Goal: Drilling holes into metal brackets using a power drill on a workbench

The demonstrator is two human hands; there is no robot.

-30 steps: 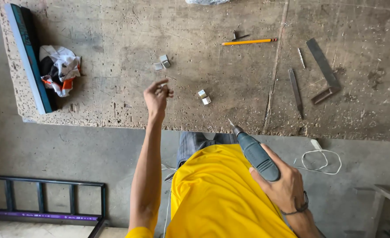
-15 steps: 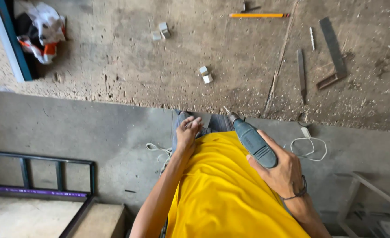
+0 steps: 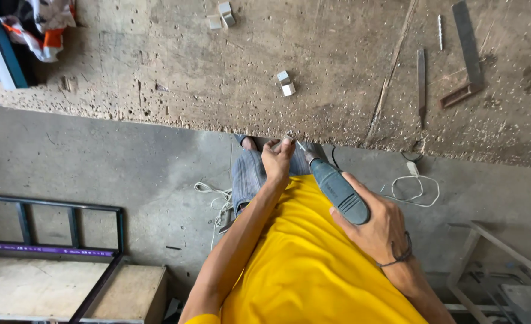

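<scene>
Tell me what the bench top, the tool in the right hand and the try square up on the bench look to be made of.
Bench top: chipboard by the look, raw and unfinished, with a speckled brown face and crumbly edge.
Tool in the right hand: grey-green matt body, probably plastic; the thin tip looks metal.
Try square: dull grey blade, apparently steel; the stock's material is unclear.

Your right hand (image 3: pixel 380 231) wraps a matt grey plastic rotary tool (image 3: pixel 337 192) tipped with a thin metal bit. Your left hand (image 3: pixel 277 159) pinches something too small to tell. The workbench top (image 3: pixel 337 54) is rough, pitted chipboard strewn with sawdust. On the far right lies a dull metal try square (image 3: pixel 466 54); the two small blocks (image 3: pixel 285 83) look pale and smooth. Your shirt (image 3: pixel 301 264) is matt yellow cloth.
</scene>
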